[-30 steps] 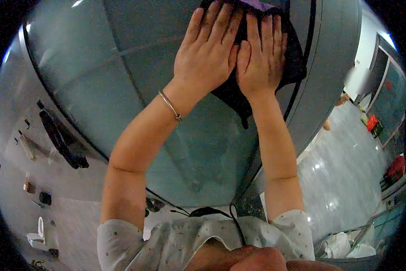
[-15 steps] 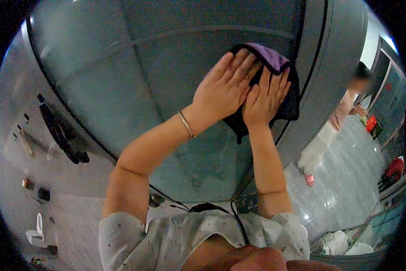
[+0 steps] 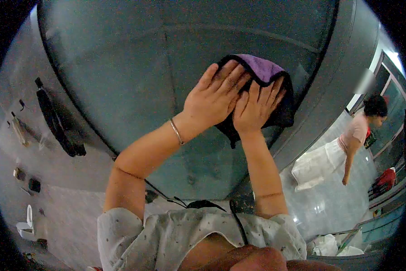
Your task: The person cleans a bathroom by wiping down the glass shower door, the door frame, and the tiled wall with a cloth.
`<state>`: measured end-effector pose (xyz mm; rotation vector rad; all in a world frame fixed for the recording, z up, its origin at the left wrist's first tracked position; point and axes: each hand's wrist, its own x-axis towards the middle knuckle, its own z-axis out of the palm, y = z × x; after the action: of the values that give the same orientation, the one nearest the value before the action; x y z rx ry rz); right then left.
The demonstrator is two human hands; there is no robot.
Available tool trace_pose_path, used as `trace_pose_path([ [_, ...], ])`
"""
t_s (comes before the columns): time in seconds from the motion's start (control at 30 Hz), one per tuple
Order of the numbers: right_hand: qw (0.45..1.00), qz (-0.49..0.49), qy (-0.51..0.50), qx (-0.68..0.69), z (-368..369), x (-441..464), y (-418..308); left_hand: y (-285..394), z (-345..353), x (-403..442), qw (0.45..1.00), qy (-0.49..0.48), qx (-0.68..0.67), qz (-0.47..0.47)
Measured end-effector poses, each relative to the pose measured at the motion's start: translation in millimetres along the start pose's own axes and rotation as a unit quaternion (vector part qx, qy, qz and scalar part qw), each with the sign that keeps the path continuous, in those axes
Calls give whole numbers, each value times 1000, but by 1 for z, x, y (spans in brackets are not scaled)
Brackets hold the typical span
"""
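Note:
A purple cloth with a black edge and dark side (image 3: 268, 70) lies spread against a large greenish glass panel (image 3: 121, 81). My left hand (image 3: 216, 92), with a metal bangle (image 3: 176, 131) at its wrist, presses flat on the cloth's left part, fingers stretched out. Close beside it, my right hand (image 3: 257, 106) also lies flat on the cloth, its fingers extended and the tips near the folded purple corner. The palms of both hands are hidden against the cloth.
A grey frame (image 3: 334, 67) borders the glass on the right. Beyond it, a person (image 3: 352, 135) in a pink top stands on shiny floor (image 3: 320, 207). On the left, a long dark item (image 3: 56, 119) hangs by the wall, and a white toilet (image 3: 27, 228) stands lower down.
Both hands and the cloth have shifted slightly left and down in view, while the view itself has turned a little. The person on the right has turned and lowered an arm.

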<state>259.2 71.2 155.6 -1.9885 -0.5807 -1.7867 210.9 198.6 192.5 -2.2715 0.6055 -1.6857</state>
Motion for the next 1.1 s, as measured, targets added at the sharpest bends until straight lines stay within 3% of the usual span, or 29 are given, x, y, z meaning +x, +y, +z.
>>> trace_pose_path([
  [0.4, 995, -87, -36, 35, 22, 41, -89, -80, -32, -41, 993, 55, 28, -99],
  [0.83, 974, -184, -88, 97, 110, 97, -229, -224, -44, -105, 966, 60, 106, -230],
  [0.87, 973, -194, -77, 94, 77, 114, -238, -218, -78, -91, 965, 63, 114, -229],
  [0.97, 966, -205, -77, 139, 86, 134, -264, -245, -88, -92, 960, 92, 116, -236],
  [1.0, 963, -208, -74, 155, 58, 145, -232, -212, -93, -64, 957, 94, 137, -239],
  [1.1, 960, -227, -75, 144, 66, 154, -248, -229, -95, -70, 951, 97, 161, -244],
])
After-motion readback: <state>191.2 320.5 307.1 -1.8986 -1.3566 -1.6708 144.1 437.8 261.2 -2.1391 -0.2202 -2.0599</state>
